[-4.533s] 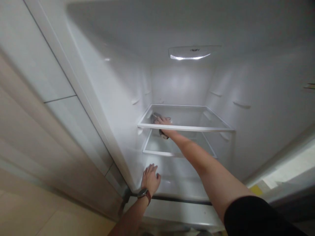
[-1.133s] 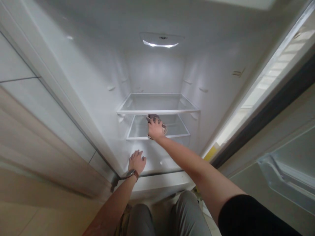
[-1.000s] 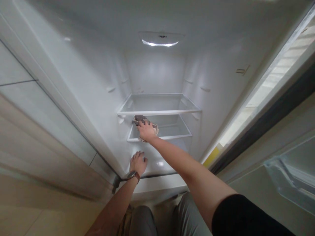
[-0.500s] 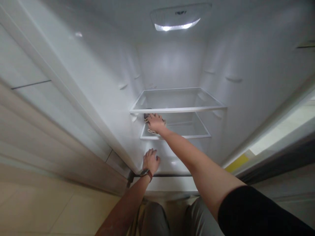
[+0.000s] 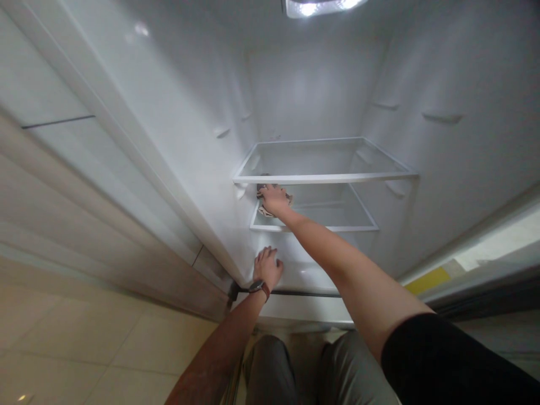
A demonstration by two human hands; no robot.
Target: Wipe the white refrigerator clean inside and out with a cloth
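Note:
My right hand (image 5: 274,199) presses a crumpled, patterned cloth (image 5: 265,212) against the left part of the lower glass shelf (image 5: 337,211) inside a refrigerator. Its fingers are curled over the cloth, which sticks out around them. Just above that hand runs the white front edge of the upper glass shelf (image 5: 324,179). My left hand (image 5: 268,267), with a watch on the wrist, rests on the white refrigerator floor (image 5: 307,275) near its front left. Its fingers are spread and it holds nothing.
A lit lamp (image 5: 324,7) is on the refrigerator ceiling. Small shelf supports (image 5: 442,118) jut from the side walls. The open door (image 5: 84,185) stands along the left. A yellow label (image 5: 428,280) is at the right. My knees (image 5: 270,365) are close to the front sill.
The view has shifted, so the refrigerator interior sits slightly higher and further right. My right hand keeps its grip on the cloth on the lower shelf, and my left hand stays on the floor.

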